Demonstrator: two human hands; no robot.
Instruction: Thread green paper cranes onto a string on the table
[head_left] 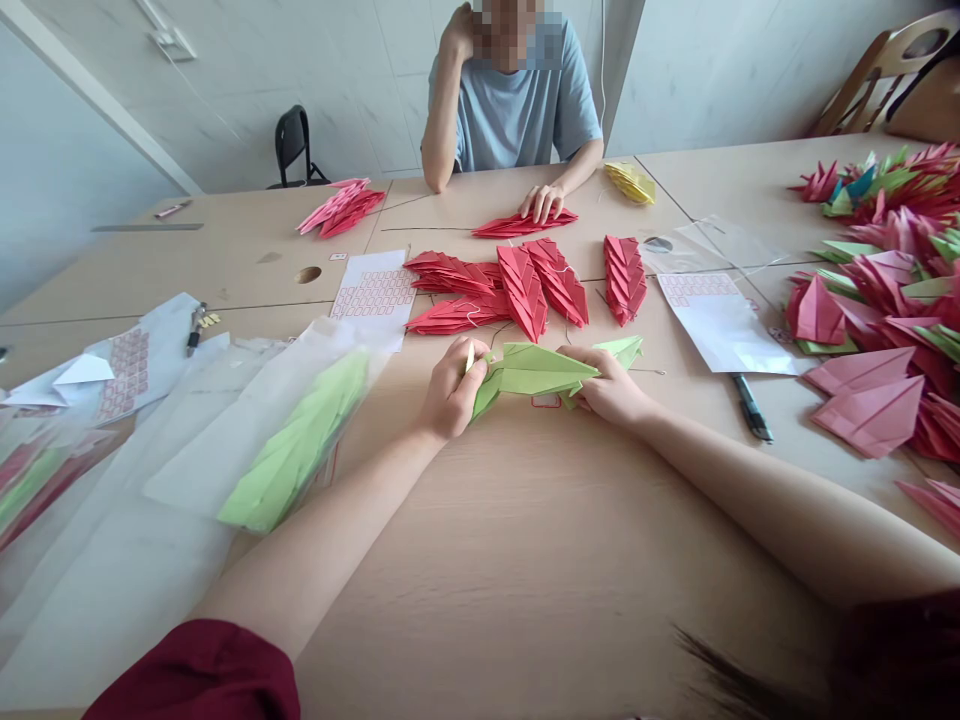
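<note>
Between both hands, just above the table, is a light green folded paper piece [536, 368] with pointed ends. My left hand [452, 388] pinches its left end, thumb on top. Around the right part of the same green paper my right hand [611, 388] is closed, its fingers partly hidden behind the folds. A green tip sticks out beyond that hand. Right behind the hands lie several red folded paper stacks [523, 292], tied with white thread. Another red stack [624, 280] lies apart from them, farther right.
Clear plastic bags, one holding a green folded stack [300, 440], cover the left side. A large heap of pink, red and green folded papers [885, 270] fills the right. Near it lie a white sheet [724, 322] and a pen [751, 408]. Opposite, a person [514, 110] touches red folded paper.
</note>
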